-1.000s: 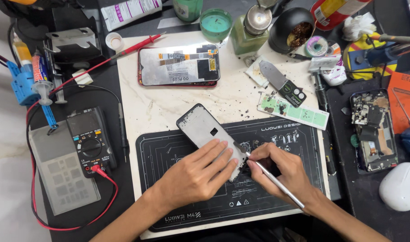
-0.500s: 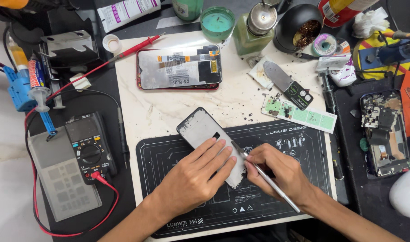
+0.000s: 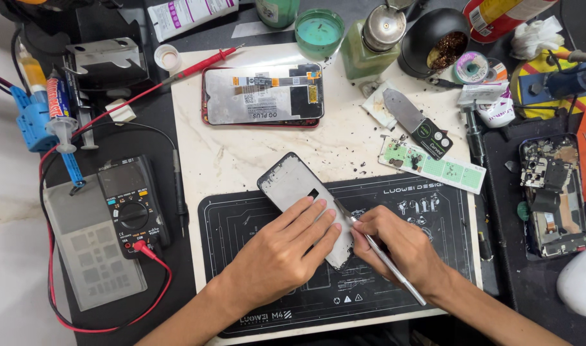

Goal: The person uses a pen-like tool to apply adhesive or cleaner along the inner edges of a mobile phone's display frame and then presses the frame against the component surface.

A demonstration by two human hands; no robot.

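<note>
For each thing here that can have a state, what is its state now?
Phone frame: flat on the mat, pressed by the left hand.
Metal tool: in the right hand, tip at the frame's edge.
Phone screen: face down.
Multimeter: red lead plugged in.
Opened phone: back removed.

A black multimeter [image 3: 131, 206] is lying left of the dark repair mat [image 3: 254, 224], its red lead [image 3: 157, 291] looping around. An opened phone [image 3: 262, 95] is resting face down above, a green jar [image 3: 319, 32] standing behind it, a circuit strip [image 3: 440, 166] lying rightward.
</note>
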